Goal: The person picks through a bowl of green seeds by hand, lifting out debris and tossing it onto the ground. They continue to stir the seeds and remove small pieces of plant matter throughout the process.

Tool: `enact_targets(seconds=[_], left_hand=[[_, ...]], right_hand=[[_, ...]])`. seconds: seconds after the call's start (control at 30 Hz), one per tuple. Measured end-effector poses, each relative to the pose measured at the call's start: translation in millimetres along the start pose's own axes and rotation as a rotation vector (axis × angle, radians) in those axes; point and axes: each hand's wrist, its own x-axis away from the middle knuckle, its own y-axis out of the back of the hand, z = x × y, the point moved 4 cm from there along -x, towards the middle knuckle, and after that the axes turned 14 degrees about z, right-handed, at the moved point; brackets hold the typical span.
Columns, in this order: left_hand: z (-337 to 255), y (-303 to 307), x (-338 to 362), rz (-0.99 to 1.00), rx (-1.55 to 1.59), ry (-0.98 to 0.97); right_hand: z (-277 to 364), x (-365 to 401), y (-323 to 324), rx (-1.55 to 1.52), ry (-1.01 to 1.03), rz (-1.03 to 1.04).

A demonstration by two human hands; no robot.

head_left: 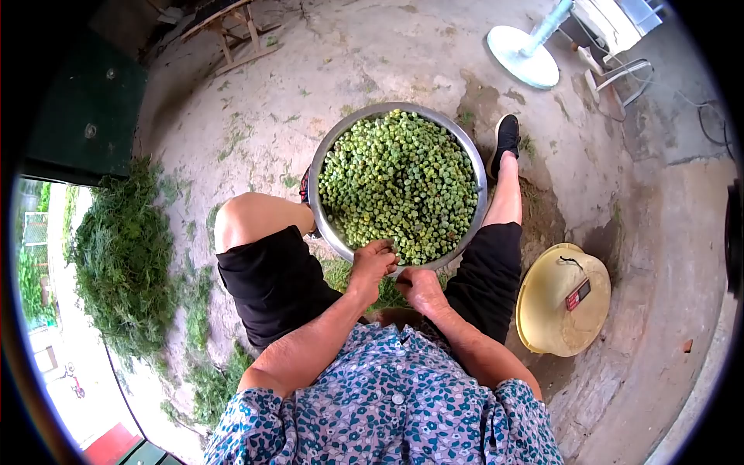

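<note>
A wide metal basin (479, 172), heaped with small round green berries (399, 182), sits between my knees. At its near edge, my left hand (373, 265) is closed with its fingertips pinched just over the berries. Whatever lies in that pinch is too small to name. My right hand (421, 289) is beside it, just below the rim, with its fingers curled inward; what they hold, if anything, is hidden. Some green sprigs (390, 294) show beneath and between my hands.
Cut leafy branches (128, 260) are piled on the ground at left. An upturned yellow tub (542, 310) with a small red-and-black device (577, 294) on it stands at right. Farther off are a round pale stand base (523, 58) and a wooden frame (232, 35).
</note>
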Motion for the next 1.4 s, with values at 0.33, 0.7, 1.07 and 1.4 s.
enact_targets(seconds=[0.33,0.7,1.07,1.4], left_hand=[[-10.9,-7.2,4.8,-0.026,-0.035,-0.076],[-36.9,10.1,18.9,-0.263,0.143,-0.105],[-30.3,3.0,17.1,-0.215,0.169,-0.036],[-25.4,-6.6,19.3,-0.152,0.131,0.049]], right_hand=[[4.8,-8.6,-15.0,0.076,0.076,0.099],[-34.6,-98.0,3.6,0.204,0.014,-0.055],[-39.6,-113.5,40.0,0.204,-0.356,-0.351],[-34.3,-128.8,20.9,0.199,-0.122,-0.316]])
